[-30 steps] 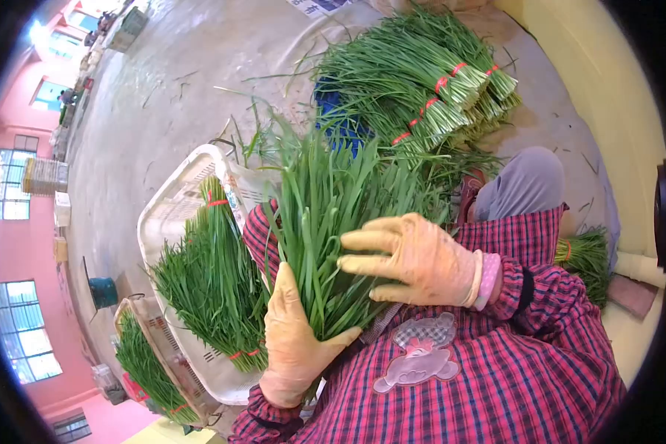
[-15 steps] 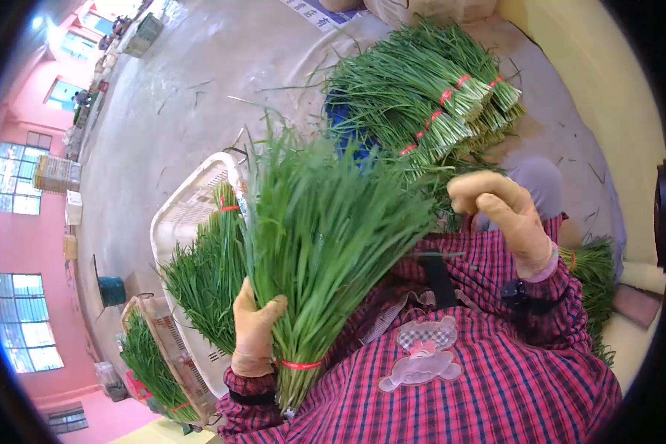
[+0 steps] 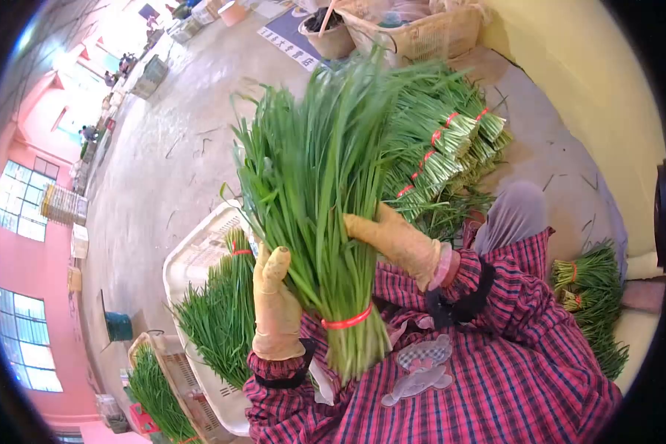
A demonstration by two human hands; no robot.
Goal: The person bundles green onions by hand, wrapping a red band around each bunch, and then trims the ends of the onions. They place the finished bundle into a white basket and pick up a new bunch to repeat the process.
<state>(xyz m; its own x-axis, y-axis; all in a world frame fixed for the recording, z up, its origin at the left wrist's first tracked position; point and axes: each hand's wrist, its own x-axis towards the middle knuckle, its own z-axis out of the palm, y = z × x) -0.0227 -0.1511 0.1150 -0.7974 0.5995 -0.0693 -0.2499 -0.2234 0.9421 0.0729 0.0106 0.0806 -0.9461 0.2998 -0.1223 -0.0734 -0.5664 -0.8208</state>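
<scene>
A large bundle of garlic chives [image 3: 322, 185] stands nearly upright in front of me, bound near its pale stem ends with a red band [image 3: 348, 318]. My left hand [image 3: 277, 307], in a pale glove, holds the bundle's left side just above the band; its thumb points up and some fingers are hidden. From the right, my right hand [image 3: 399, 244], also gloved, grips the leaves higher up, its fingertips out of sight. Behind lies a pile of similar banded bundles [image 3: 451, 148].
At left, a white plastic crate [image 3: 181, 259] holds more chives, with another crate [image 3: 163, 362] beyond it. Several bundles [image 3: 592, 303] lie at right near the wall. A basket [image 3: 414, 37] and a bucket [image 3: 329, 41] stand at the back.
My right hand has come from the raised position at right onto the bundle. The bundle has moved up and right with my left hand, and the view has shifted.
</scene>
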